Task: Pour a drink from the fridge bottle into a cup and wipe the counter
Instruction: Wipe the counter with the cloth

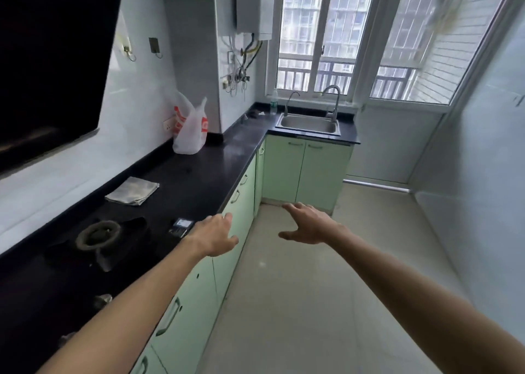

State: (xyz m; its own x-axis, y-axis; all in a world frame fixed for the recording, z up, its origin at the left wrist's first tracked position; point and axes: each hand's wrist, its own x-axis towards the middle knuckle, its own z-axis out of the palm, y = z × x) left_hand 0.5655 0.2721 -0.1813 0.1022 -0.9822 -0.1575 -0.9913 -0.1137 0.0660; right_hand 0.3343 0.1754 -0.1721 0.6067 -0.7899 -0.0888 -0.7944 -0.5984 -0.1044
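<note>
A black L-shaped counter [204, 171] runs along the left wall to a steel sink [309, 124] under the window. A folded grey cloth [132, 190] lies on the counter near the wall. A clear plastic bottle [274, 102] stands at the far corner beside the sink. My left hand [215, 235] hovers over the counter's front edge, fingers apart, holding nothing. My right hand [308, 226] reaches forward over the floor, open and empty. No cup and no fridge are in view.
A gas burner [98, 233] sits in the counter at lower left, a small dark device [181, 227] beside my left hand. A white and red plastic bag [191, 129] stands against the wall. Green cabinets [305, 169] line the base; pale floor [312, 302] stretches ahead.
</note>
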